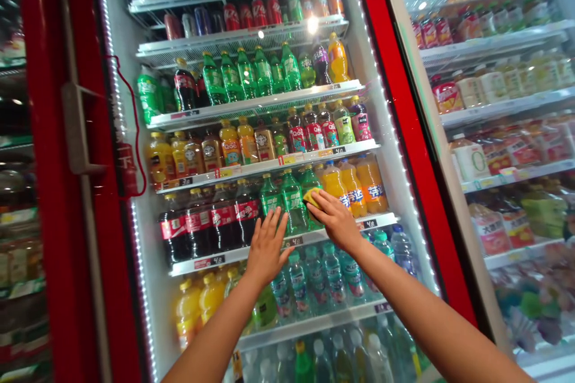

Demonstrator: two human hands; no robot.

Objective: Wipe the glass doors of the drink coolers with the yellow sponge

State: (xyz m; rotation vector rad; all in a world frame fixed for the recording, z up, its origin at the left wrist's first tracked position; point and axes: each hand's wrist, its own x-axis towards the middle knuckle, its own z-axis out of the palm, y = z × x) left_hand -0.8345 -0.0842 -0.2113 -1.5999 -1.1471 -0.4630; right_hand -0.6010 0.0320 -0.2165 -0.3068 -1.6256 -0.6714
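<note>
**Two hands at a drinks cooler shelf**

The right hand (335, 215) pressed a folded yellow cloth (311, 196) flat against tall green plastic soda bottles (291, 200), the cloth lying just up and left of its fingers. The left hand (266, 245) rested open, fingers spread, on the white shelf edge (251, 251) beside it, grasping nothing. Most of the cloth was hidden beneath the fingers.
</note>
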